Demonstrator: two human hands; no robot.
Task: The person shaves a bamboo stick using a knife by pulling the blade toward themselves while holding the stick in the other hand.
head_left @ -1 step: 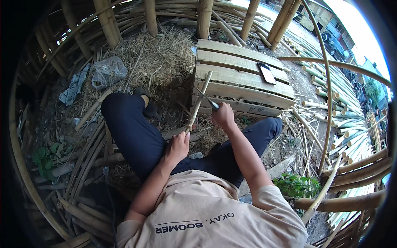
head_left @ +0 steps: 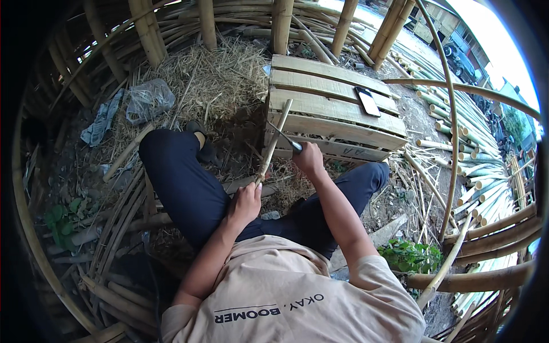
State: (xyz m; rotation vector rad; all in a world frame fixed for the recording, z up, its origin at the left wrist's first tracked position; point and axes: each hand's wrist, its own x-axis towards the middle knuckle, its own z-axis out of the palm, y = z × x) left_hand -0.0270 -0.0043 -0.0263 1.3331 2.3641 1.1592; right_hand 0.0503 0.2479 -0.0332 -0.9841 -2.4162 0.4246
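My left hand (head_left: 246, 203) is closed round the lower end of a pale bamboo stick (head_left: 277, 139), which slants up and away in front of me. In my right hand (head_left: 309, 159) is the handle of a knife (head_left: 294, 145). Its thin blade runs up to the left and crosses the stick's upper half. Whether the edge bites into the stick is too small to tell. Just beyond both hands stands a slatted wooden crate (head_left: 320, 120), and the stick's upper end overlaps its near left side.
A phone (head_left: 368, 102) lies on the crate. Straw (head_left: 200, 80) and a clear plastic bag (head_left: 150, 100) cover ground at the far left. Stacked bamboo poles (head_left: 483, 171) fill the right side. Bamboo uprights (head_left: 282, 26) stand behind. A leafy plant (head_left: 409, 256) grows near my right elbow.
Almost nothing differs. The whole view has shifted very slightly, and both hands keep the same hold on the stick and the knife.
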